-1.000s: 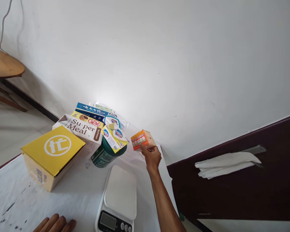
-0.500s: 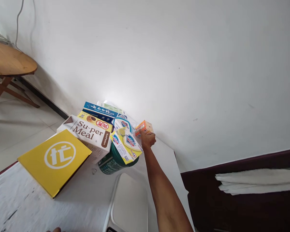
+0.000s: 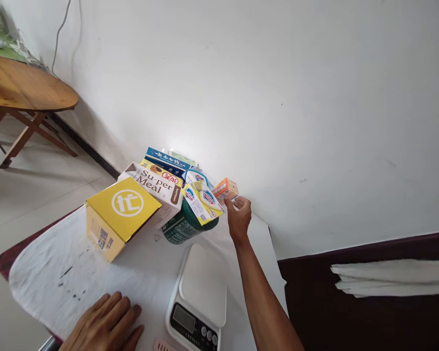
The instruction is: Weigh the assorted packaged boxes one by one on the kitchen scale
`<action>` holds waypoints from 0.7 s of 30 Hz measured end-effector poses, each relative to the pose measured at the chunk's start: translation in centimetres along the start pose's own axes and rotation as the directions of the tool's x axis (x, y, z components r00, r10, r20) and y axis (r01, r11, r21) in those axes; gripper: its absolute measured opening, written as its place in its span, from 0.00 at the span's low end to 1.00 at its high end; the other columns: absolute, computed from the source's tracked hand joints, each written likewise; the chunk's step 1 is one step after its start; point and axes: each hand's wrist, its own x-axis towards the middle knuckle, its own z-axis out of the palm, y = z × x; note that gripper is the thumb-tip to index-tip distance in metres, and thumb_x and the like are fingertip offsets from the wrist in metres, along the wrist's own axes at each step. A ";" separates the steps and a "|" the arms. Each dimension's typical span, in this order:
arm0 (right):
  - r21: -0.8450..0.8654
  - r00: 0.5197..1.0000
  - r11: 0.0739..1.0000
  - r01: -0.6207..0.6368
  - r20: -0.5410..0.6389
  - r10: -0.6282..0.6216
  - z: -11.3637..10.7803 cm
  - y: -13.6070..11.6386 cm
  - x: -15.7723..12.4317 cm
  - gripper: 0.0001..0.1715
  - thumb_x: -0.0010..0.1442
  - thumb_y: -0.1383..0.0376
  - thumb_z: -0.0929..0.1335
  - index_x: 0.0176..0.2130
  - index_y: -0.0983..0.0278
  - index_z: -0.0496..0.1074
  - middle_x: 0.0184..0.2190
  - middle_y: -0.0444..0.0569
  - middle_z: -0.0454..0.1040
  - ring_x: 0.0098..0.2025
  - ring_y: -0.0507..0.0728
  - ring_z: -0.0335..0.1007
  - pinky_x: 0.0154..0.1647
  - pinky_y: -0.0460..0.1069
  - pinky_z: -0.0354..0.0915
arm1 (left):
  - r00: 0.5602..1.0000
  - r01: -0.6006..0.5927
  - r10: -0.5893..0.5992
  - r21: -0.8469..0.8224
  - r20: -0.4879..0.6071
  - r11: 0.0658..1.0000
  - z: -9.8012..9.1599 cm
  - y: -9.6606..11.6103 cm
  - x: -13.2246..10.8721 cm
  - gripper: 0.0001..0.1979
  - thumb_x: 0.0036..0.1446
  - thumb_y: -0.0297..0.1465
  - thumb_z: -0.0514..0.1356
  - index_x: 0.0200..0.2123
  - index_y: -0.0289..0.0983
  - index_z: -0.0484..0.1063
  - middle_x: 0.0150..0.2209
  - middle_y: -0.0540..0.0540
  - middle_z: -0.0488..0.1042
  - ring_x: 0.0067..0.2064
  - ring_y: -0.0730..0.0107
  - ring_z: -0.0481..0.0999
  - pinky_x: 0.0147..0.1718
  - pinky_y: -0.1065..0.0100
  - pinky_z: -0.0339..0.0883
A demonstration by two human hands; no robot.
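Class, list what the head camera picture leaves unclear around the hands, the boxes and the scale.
Head view: left hand, wrist cut off by the bottom edge.
Head view: scale display, too small to read.
Head view: green tub, mostly hidden under the soap box.
Head view: whether the right hand touches the orange box, too small to tell.

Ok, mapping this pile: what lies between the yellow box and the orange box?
In the head view: the Su-per Meal box, then a green tub with a soap box on top, beside the orange box.
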 end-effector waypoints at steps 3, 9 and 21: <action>0.084 0.989 0.986 0.143 -0.038 -0.140 -2.6 -4.1 -4.7 0.28 0.58 0.48 0.70 0.51 0.62 0.67 0.53 0.54 0.74 0.54 0.60 0.72 0.49 0.53 0.71 | 0.998 0.050 -0.048 -0.059 0.029 0.997 -0.8 0.7 0.6 0.07 0.70 0.32 0.53 0.40 0.43 0.71 0.32 0.48 0.76 0.32 0.65 0.76 0.35 0.63 0.71; 0.195 0.877 0.869 0.455 0.075 -0.475 -5.2 -12.8 -17.3 0.24 0.59 0.50 0.74 0.49 0.58 0.71 0.49 0.51 0.76 0.44 0.59 0.74 0.46 0.55 0.72 | 0.997 0.056 -0.052 -0.095 0.049 0.994 -1.0 1.1 0.2 0.08 0.71 0.32 0.52 0.38 0.41 0.68 0.31 0.48 0.72 0.32 0.63 0.72 0.34 0.61 0.65; 0.398 0.822 0.897 0.194 0.432 -0.370 3.1 -15.2 -23.5 0.56 0.46 0.50 0.80 0.64 0.62 0.56 0.63 0.61 0.65 0.64 0.68 0.64 0.65 0.65 0.63 | 0.998 0.060 -0.061 -0.158 -0.003 0.986 -0.2 1.3 -0.5 0.03 0.66 0.29 0.59 0.37 0.41 0.67 0.34 0.50 0.73 0.35 0.63 0.73 0.37 0.62 0.64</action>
